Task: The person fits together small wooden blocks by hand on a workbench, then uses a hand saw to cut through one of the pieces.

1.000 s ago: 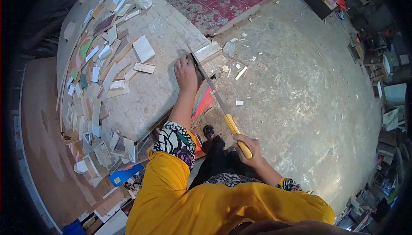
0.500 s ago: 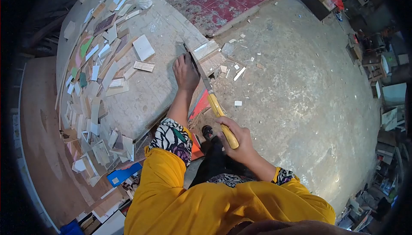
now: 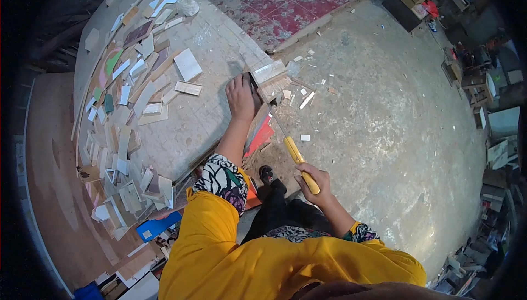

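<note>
My right hand (image 3: 318,184) is closed round the yellow handle (image 3: 296,152) of a handsaw, out over the floor beside the worktable. The saw's thin blade (image 3: 279,122) points up and left to the table edge, and its far end is hard to make out. My left hand (image 3: 240,100) presses down at the table edge with its fingers together and bent. What lies under it is hidden; a dark strip (image 3: 254,83) shows along its right side. Just beyond the fingers a pale wood block (image 3: 269,72) lies at the table's corner.
Many wood offcuts (image 3: 132,94) cover the left of the worktable (image 3: 181,130). A white block (image 3: 188,64) and a small wood piece (image 3: 188,88) lie nearer my left hand. Sawdust and scraps (image 3: 306,100) litter the concrete floor. A blue piece (image 3: 159,226) sits by the table's near end.
My right hand has drawn the saw down and right, so its blade no longer lies alongside my left hand. My left hand stays at nearly the same place on the table edge.
</note>
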{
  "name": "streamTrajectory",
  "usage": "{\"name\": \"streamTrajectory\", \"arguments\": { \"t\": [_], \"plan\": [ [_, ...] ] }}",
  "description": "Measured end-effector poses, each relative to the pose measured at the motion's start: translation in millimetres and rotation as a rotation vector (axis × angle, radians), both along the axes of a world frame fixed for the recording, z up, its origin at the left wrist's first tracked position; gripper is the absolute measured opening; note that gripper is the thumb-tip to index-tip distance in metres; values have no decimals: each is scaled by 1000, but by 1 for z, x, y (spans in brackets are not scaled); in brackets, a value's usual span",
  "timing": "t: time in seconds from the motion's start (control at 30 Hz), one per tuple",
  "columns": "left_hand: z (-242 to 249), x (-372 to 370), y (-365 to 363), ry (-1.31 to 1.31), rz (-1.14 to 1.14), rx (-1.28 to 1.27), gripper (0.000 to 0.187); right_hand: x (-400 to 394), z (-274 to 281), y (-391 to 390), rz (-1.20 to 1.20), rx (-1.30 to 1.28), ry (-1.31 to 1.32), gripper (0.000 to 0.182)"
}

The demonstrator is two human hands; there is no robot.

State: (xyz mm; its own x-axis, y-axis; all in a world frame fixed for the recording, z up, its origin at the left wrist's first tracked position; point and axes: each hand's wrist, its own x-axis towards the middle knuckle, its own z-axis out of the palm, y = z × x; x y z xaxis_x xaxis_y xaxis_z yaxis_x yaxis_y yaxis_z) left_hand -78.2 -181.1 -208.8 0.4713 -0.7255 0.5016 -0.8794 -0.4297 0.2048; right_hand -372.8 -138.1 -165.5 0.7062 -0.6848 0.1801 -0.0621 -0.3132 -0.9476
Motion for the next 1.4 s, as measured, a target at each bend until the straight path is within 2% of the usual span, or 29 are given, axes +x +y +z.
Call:
{"name": "streamTrajectory", "arguments": {
  "t": [0.1, 0.23, 0.33, 0.43, 0.47, 0.5, 0.6, 0.7, 0.87, 0.9, 0.93, 0.97, 1.0, 1.07, 1.2, 1.27, 1.4],
  "plan": [
    [-3, 0, 1, 24, -16, -7, 40, 34, -2, -9, -45, -141, -61, 32],
    [3, 2, 2, 24, -39, -11, 41, 89, 10, -23, -31, -31, -52, 32],
    [3, -6, 4, 15, -29, -7, 40, 74, -1, -16, -6, -10, -31, 31],
    [-8, 4, 1, -45, -15, 73, 40, 41, -6, -5, -69, -138, -95, 32],
    [-17, 8, 0, -70, 22, 138, 40, 30, -5, 1, -67, -60, -80, 32],
    [-4, 1, 0, 31, -9, 83, 42, 25, -3, 3, -65, 21, -60, 31],
    [4, -10, 5, 45, -104, 29, 42, 74, 9, -20, -121, -44, -30, 32],
    [11, -6, 3, 115, -9, 6, 41, 107, 9, -41, -47, -18, -119, 32],
    [11, -9, 3, 57, -30, 66, 41, 42, -5, -5, -62, -98, -18, 34],
    [9, -7, 2, 56, -42, 51, 41, 38, 2, -5, -64, -32, -1, 35],
    [7, -6, 3, 57, -61, 48, 41, 37, 8, -3, -74, 46, 19, 35],
    [3, -5, 4, 57, -66, 55, 41, 51, 6, -12, -88, -83, -10, 35],
    [2, -5, 3, 71, -71, 25, 41, 71, 10, -26, -90, -77, -5, 35],
    [3, -4, 5, 76, -72, -5, 42, 104, 13, -47, -49, 41, -74, 33],
    [9, -7, 8, 67, -111, 10, 42, 67, 3, -13, -89, -24, -95, 33],
    [7, -6, 6, 77, -78, 69, 41, 36, -2, 1, -36, 45, 7, 34],
    [11, -9, 6, 54, -121, -22, 41, 76, 21, -33, -66, -34, -44, 33]
  ]
}}
